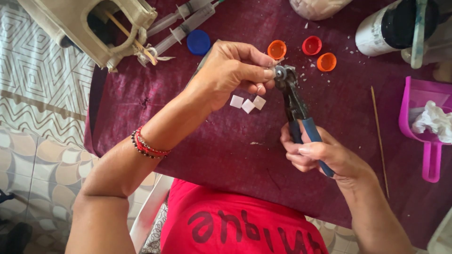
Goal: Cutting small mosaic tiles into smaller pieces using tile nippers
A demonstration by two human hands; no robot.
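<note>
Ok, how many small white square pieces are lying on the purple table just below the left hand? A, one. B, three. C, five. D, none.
B: three small white squares lie side by side on the purple table, just under the left hand, beside the blue-handled nippers that the right hand grips.

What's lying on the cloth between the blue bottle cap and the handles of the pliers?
In the head view, the left hand crosses that stretch, and under it lie three small white squares on the purple cloth.
</note>
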